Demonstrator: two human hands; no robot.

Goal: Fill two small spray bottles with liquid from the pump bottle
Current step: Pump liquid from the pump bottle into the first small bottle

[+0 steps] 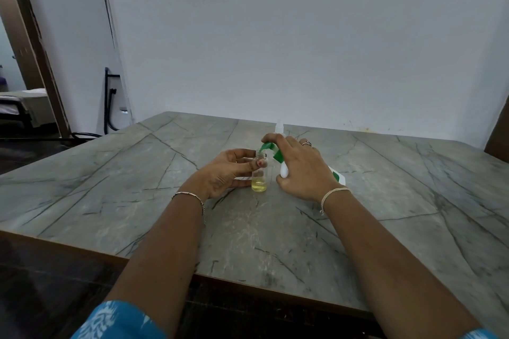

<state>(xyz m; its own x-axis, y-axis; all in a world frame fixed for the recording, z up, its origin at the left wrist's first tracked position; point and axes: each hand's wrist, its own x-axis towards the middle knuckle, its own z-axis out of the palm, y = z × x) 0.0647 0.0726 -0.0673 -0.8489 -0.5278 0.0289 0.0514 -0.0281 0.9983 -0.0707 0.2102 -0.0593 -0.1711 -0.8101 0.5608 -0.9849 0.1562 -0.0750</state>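
A small clear bottle (259, 177) stands uncapped on the table (137, 173), with a little yellow liquid at its bottom. My left hand (225, 170) grips it, thumb and fingers round its upper part. The white pump bottle (285, 169) with a green pump head stands just to its right, largely hidden behind my right hand (303, 170), which is wrapped over the pump with fingers on the head. The green spout reaches over the small bottle's mouth. A second small spray bottle (279, 127) with a white top shows just behind my right hand.
The grey marble-patterned table runs to a white wall at the back. A dark metal frame (110, 102) leans at the wall to the left, near a doorway. A brown object (498, 135) stands at the far right edge.
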